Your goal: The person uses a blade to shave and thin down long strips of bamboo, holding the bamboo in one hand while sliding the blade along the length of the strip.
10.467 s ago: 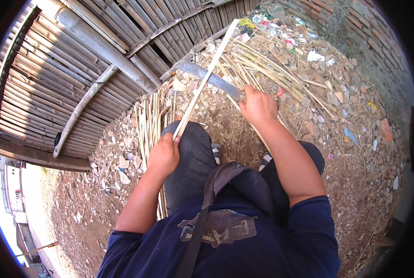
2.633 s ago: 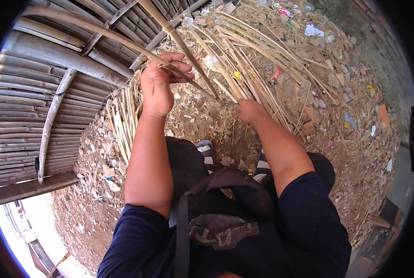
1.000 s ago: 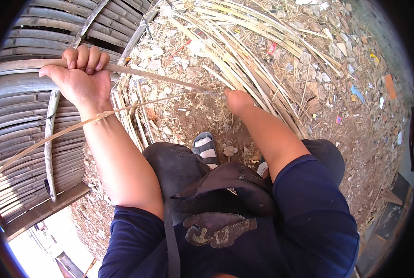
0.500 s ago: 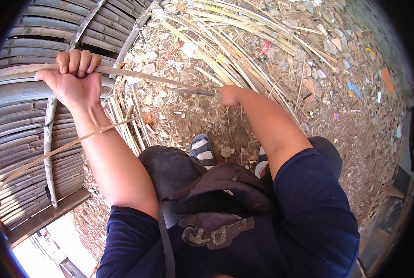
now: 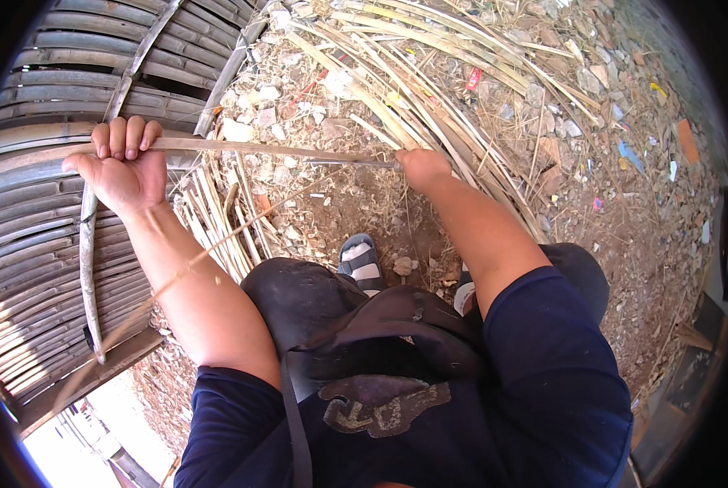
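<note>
My left hand is raised at the left, fingers curled over a long flat bamboo strip. From there the strip runs right, its far end reaching my right hand. That hand is closed on a knife, whose narrow grey blade points left just under the strip; its handle is hidden in my fist. A thin, blurred sliver of bamboo slants from near the blade down across my left forearm toward the lower left.
Split bamboo strips lie in a long pile beyond my right hand, and shorter ones lie by my left forearm. A slatted bamboo panel fills the left side. Rubble and litter cover the ground around my sandalled feet.
My right hand and the knife have shifted slightly right. My left hand has dropped a little with the strip, and the thin sliver has swung lower and blurred.
</note>
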The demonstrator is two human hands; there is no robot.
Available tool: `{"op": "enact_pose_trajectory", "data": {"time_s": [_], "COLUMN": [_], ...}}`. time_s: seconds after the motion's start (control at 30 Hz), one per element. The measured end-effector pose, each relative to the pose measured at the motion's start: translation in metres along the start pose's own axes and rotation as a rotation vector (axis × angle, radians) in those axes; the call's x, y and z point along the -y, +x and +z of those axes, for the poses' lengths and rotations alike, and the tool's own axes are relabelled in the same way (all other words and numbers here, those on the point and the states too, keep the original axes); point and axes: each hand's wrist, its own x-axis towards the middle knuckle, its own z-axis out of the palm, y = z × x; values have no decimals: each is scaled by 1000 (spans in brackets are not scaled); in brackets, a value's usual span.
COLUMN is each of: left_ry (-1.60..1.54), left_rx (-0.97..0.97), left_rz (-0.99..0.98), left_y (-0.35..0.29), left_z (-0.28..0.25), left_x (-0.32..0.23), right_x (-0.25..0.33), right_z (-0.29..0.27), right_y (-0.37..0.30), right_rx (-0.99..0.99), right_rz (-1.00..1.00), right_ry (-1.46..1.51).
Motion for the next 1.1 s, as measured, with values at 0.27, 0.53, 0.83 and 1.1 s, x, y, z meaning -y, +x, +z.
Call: {"op": "enact_pose_trajectory", "data": {"time_s": [0.27,0.53,0.83,1.1], "left_ry": [34,-95,-141,-116], "left_rx": [-71,-26,4,-212], "left_rz": [61,7,9,110], "left_y": [4,-2,5,-1], "left_z": [0,-35,-48,-36], "left_x": [2,-11,-11,-2], "right_x": [6,-4,-19,-16], "right_z": [-19,18,44,-2], "right_y": [23,6,28,8], "right_rx": [347,100,-26,616], "right_rz": [-6,-39,-100,197], "right_ry": [123,105,150,772]}}
